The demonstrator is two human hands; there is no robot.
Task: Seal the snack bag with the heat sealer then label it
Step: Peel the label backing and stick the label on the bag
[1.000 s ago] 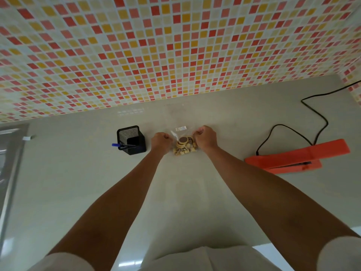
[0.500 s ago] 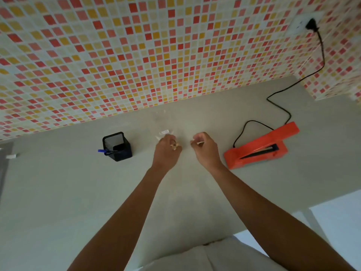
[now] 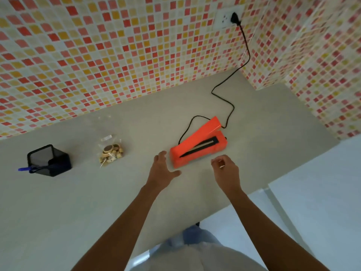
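Grey countertop (image 3: pixel 78 202): heat sealer (image 3: pixel 197 147), angled away rightward, is flanked by nearer left hand (image 3: pixel 163 170), spread empty, and right hand (image 3: pixel 227 171), curled, contents unclear.

Soft, even, rather dim light is spread over the matte grey countertop (image 3: pixel 93 202); only faint shadows are cast beneath the orange plastic heat sealer (image 3: pixel 195 138). The red, orange and cream mosaic-tiled wall (image 3: pixel 117 55) is bowed by wide-angle distortion and smeared towards the edges. The left hand (image 3: pixel 162 171) and right hand (image 3: pixel 227 173) are slightly blurred.
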